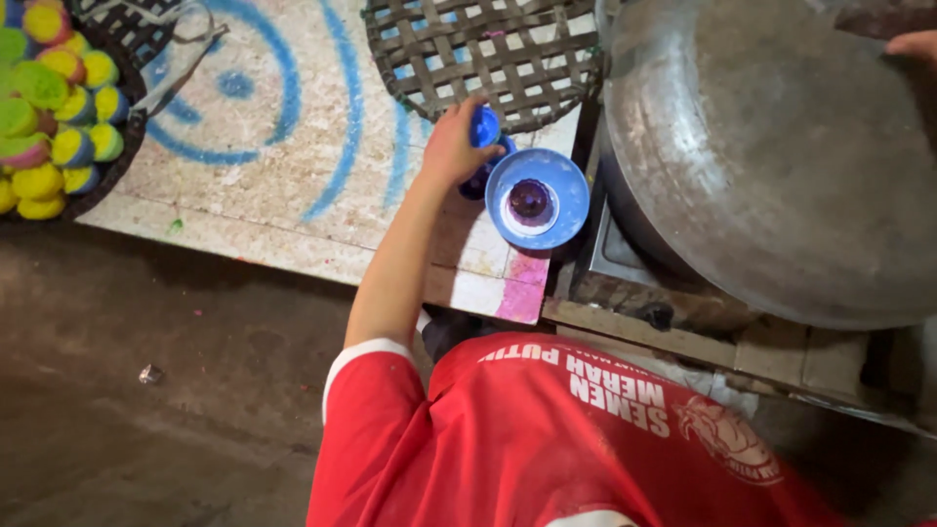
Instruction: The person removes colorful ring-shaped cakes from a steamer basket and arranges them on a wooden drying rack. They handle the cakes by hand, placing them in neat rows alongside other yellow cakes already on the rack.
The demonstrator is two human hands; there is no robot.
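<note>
My left hand reaches out over a white board and grips a small blue cup. The cup is tilted beside a round blue bowl, which has a dark purple centre. The bowl stands at the board's right edge. Only the fingertips of my right hand show, at the top right corner, resting at the rim of a large grey metal wok. Whether that hand grips the rim is hidden.
A woven bamboo tray lies just beyond the cup. A dark basket of yellow, green and pink balls sits at far left. The board bears blue painted rings. The wok rests on a stove frame. Bare concrete floor lies below.
</note>
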